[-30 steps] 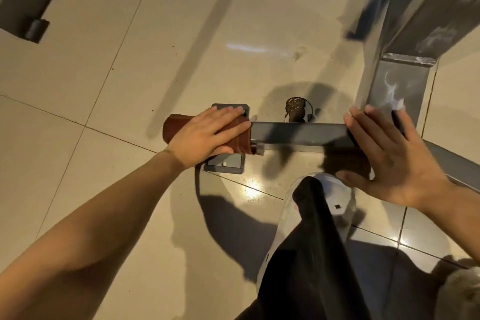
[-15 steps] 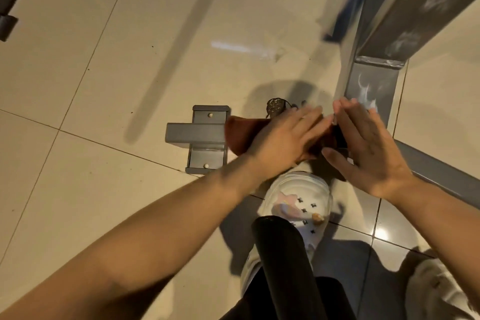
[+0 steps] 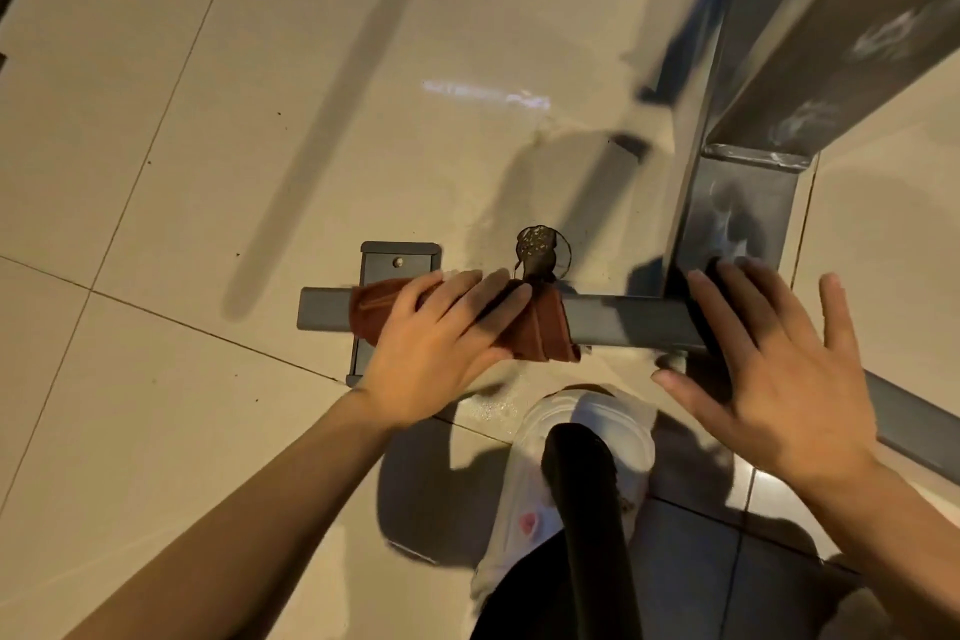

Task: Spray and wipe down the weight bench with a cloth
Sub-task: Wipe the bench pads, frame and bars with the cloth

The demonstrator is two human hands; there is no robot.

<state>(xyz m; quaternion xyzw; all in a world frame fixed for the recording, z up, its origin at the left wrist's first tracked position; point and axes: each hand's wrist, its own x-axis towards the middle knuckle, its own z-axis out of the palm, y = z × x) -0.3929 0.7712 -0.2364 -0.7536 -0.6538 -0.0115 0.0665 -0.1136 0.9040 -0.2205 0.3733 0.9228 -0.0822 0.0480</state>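
The bench's grey base bar (image 3: 623, 325) lies across the tiled floor, with a flat foot plate (image 3: 397, 259) near its left end. A folded brown cloth (image 3: 548, 330) is draped over the bar. My left hand (image 3: 441, 343) lies flat on the cloth with straight fingers and presses it onto the bar. My right hand (image 3: 769, 369) rests with spread, straight fingers on the bar at its joint with the grey upright post (image 3: 737, 218). No spray bottle is in view.
A dark round floor fitting (image 3: 537, 250) sits just behind the bar. My white shoe (image 3: 587, 437) and dark trouser leg (image 3: 587, 520) stand right in front of the bar. A sloping grey frame beam (image 3: 841, 31) rises at the upper right. Beige floor tiles (image 3: 182, 172) spread to the left.
My left hand slid the cloth right along the bar, next to my right hand, then back left towards the foot plate. My right hand stayed at the post joint.
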